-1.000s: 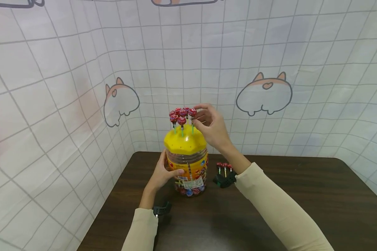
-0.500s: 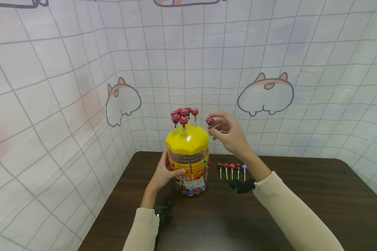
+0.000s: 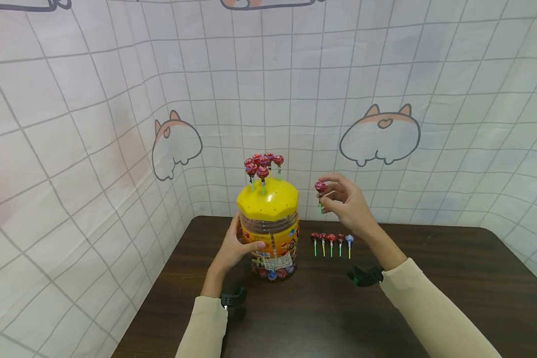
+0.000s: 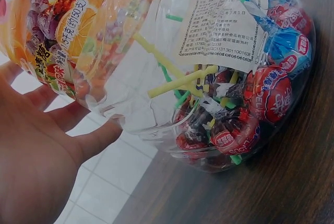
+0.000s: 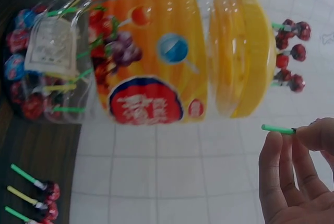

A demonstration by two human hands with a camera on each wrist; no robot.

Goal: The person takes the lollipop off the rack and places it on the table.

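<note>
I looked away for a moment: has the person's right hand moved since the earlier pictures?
Yes: in the head view, the right hand has moved right and down, away from the yellow lid, toward below the right-hand wall drawing.

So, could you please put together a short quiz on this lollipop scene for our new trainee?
1. Short answer: Which hand holds the round red-wrapped lollipop with a green stick?

2. True or false: Several upright wrapped lollipops stick out of the yellow domed plastic lid of the tall clear plastic jar.

3. Multiple choice: In the head view, how many lollipops show in the row of loose wrapped lollipops on the dark brown wooden table?
A) three
B) five
C) eight

Key:
1. The right hand.
2. True.
3. B, five.
</note>
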